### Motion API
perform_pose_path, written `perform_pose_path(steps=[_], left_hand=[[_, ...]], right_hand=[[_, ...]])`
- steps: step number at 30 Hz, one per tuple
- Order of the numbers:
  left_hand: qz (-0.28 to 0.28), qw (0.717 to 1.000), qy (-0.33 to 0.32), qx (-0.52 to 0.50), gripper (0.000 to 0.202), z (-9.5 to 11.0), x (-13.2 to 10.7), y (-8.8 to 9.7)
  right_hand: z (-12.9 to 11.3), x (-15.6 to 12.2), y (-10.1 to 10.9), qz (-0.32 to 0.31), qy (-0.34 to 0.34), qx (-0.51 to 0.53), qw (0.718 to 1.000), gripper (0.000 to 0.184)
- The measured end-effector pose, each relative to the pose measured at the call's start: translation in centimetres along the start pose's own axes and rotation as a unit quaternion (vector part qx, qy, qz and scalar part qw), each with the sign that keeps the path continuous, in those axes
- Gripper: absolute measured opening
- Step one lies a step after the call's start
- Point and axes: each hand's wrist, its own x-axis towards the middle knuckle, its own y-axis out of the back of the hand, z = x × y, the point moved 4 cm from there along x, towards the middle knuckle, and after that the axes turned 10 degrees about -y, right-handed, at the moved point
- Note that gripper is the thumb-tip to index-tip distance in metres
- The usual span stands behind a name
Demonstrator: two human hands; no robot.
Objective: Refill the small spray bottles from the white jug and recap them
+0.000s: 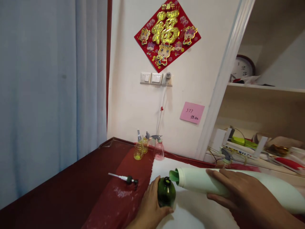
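Gripping green bottle (pixel 166 191) upright on white sheet (pixel 190 213) with left hand (pixel 149 203) wrapped round it, clasping tilted white jug (pixel 197 181) with right hand (pixel 238 190), spout (pixel 173 175) just beside bottle top; beyond, loose pump head (pixel 125 178) on red table (pixel 71 190), spray bottles (pixel 147 148) at wall (pixel 133 105).

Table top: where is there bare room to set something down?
The dark red table is bare left of the pump head, toward the curtain. The white sheet lies free below the white jug. Crowded: spray bottles by the wall, left hand on green bottle, right hand on the jug.
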Motion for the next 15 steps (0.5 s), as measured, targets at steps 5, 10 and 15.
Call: perform_pose_path(steps=[5,10,15], left_hand=[[0.006,1.0,0.001,-0.007,0.114,0.18,-0.01,0.1],[0.001,1.0,0.008,-0.008,0.114,0.2,-0.06,0.09],[-0.004,1.0,0.004,-0.003,0.113,0.36,-0.05,0.21]], right_hand=[[0.02,-0.06,0.05,-0.015,0.023,0.009,1.0,0.052],[-0.06,-0.21,-0.12,-0.011,-0.013,0.026,1.0,0.046],[0.17,-0.21,-0.01,-0.015,-0.007,0.054,0.998,0.043]])
